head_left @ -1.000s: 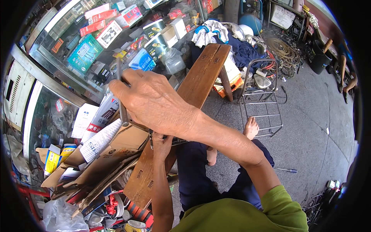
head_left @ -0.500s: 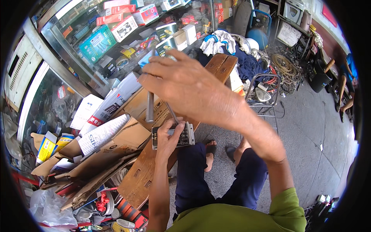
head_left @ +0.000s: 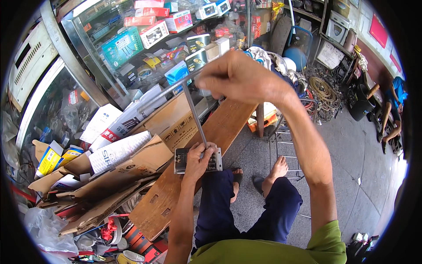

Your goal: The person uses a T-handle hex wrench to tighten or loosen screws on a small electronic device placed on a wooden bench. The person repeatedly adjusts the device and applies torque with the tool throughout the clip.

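Observation:
A small block-shaped electrical part [head_left: 180, 160], black with metal edges and terminals, rests on the wooden bench by my left thigh. Over it lies my left hand [head_left: 198, 162], its thumb and forefinger closed round the lower shaft of a long metal wrench [head_left: 196, 114]. The shaft rises from the part to a crossbar that slants down to the left. At the bar's right end is my right hand [head_left: 246, 79], raised and slightly blurred, with curled fingers closed on it. The wrench's lower tip is hidden by my left fingers.
The wooden bench [head_left: 151, 207] runs diagonally beside cardboard boxes [head_left: 127, 171]. Behind them stands a glass display case with small packages [head_left: 123, 48]. A metal-framed stool [head_left: 285, 141] is at the right, with coiled cable [head_left: 323, 88] beyond. Another person [head_left: 393, 105] sits at the far right.
My right hand has moved up and to the right, and the crossbar has swung from hanging down to slanting leftward. My left hand stays at the electrical part.

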A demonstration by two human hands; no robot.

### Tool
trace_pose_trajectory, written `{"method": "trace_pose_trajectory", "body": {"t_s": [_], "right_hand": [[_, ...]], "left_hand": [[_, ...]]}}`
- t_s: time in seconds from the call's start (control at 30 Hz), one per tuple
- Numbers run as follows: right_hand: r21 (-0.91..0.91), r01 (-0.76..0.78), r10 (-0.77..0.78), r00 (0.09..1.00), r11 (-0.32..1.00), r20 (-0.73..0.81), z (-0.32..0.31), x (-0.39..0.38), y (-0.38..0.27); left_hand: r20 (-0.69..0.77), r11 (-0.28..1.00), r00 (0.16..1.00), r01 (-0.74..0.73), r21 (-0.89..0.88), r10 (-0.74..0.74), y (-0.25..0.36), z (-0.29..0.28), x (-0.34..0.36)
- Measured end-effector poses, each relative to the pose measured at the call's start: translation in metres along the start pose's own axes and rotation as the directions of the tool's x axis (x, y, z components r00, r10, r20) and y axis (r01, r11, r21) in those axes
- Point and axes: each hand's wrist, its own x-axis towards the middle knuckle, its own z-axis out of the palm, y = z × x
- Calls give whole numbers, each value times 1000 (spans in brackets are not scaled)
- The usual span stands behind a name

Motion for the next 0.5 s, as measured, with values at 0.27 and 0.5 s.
{"method": "trace_pose_trajectory", "body": {"t_s": [0.27, 0.5], "right_hand": [[-562, 356, -579, 765, 746, -283, 31, 1, 5], [-743, 177, -330, 942, 646, -62, 24, -3, -21]], "left_hand": [[-13, 999, 999, -45, -7, 45, -3, 2, 0], [-95, 975, 994, 37, -220, -59, 18, 1, 3]]}}
